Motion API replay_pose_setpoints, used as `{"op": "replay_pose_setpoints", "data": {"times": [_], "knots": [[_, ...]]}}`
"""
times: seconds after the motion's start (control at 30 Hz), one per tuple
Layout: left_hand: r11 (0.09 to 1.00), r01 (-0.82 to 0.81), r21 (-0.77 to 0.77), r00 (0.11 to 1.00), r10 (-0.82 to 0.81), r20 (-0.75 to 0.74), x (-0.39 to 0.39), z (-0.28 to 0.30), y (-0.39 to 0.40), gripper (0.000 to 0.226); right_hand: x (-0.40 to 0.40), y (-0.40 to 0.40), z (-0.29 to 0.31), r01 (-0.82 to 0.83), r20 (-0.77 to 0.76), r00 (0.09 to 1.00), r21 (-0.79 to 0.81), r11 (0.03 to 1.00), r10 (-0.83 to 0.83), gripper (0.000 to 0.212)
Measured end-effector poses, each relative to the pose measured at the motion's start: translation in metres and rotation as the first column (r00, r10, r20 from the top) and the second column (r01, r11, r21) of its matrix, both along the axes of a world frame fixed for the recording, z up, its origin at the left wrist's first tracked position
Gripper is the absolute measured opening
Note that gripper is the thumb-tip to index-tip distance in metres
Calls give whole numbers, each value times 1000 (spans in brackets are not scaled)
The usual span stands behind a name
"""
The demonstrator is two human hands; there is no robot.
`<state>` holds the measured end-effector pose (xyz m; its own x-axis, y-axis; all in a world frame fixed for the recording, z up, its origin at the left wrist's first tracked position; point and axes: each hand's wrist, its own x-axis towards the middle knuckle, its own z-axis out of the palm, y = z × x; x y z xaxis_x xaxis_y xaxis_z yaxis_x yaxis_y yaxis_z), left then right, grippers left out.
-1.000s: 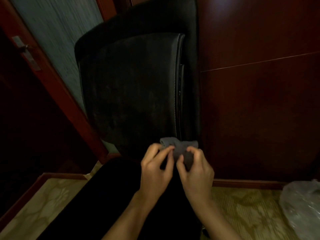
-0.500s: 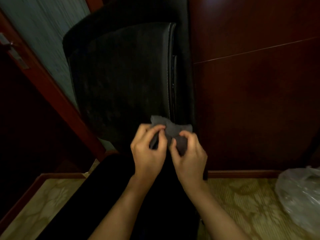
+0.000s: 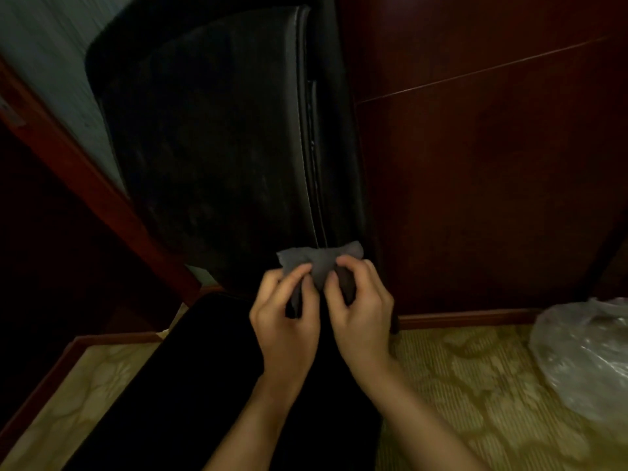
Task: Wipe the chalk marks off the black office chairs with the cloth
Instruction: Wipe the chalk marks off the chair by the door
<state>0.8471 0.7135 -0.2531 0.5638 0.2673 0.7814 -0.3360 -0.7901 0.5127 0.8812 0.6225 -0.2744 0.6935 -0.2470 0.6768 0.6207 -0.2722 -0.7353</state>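
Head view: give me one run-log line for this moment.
both hands: left hand and right hand pinch small grey cloth | black leather office chair: untouched | phase: folding cloth

No readable text, labels or numbers anywhere.

1. Chair (image 3: 217,137): black, with a pale stitched seam down the backrest edge.
2. Cloth (image 3: 317,263): dull grey, plain.
3. Wall panels (image 3: 492,185): dark reddish-brown wood.
4. Carpet (image 3: 458,385): olive-yellow, faint floral pattern.
5. Plastic bag (image 3: 588,362): translucent whitish.
6. Door frame (image 3: 85,185): red-brown.
7. Glass pane (image 3: 51,56): grey-green, streaked.
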Motion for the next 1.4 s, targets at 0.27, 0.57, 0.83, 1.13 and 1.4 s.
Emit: {"op": "replay_pose_setpoints", "data": {"times": [0.27,0.57,0.83,1.13,1.4], "knots": [[988,114,101,958,-83,-275,-1,-51,9,20,6,-18,-88,29,-173,984,-84,996,-43,24],[991,135,-3,910,-125,-395,-6,-63,-5,31,0,-13,-74,99,-256,961,-45,994,-107,20],[992,124,-5,867,-111,-486,-6,-72,-3,39,4,-11,-92,100,-386,915,-67,993,-118,18],[992,68,-109,966,-93,-241,-6,-38,1,16,-20,5,-51,94,-283,957,84,992,-67,24],[992,107,-60,929,-121,-351,-4,-59,-9,29,4,-14,-71,120,-374,917,-66,991,-136,22]]}}
